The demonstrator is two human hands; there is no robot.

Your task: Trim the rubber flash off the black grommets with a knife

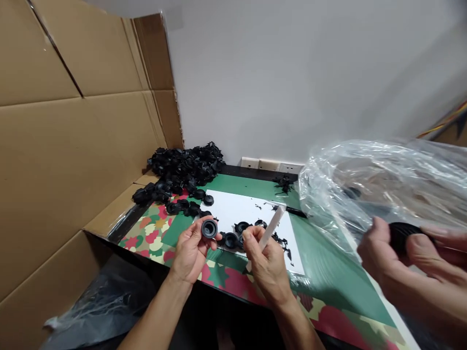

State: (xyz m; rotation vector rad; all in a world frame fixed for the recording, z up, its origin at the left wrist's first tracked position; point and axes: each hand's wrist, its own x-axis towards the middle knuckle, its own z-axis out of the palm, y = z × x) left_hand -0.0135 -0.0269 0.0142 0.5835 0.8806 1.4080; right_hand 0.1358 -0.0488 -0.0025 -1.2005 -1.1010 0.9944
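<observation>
Two hands at a cluttered table, one with a black ring, one with a white blade.

The left hand (192, 249) pinches a black rubber ring (209, 228) between thumb and fingertips, raised just above the white sheet (241, 210). The right hand (265, 256) is closed around a slim white tool (272, 226) that points up and away. Loose rings (231, 239) lie between the hands; a big pile of rings (184, 167) sits against the cardboard (73, 141). At the right, another person's hands (408, 253) grip a black part beside a clear plastic bag (383, 180).

Both forearms reach forward, hands raised side by side. The left hand (191, 249) pinches with thumb and fingertips; the right hand (264, 260) is curled closed, knuckles up.
</observation>
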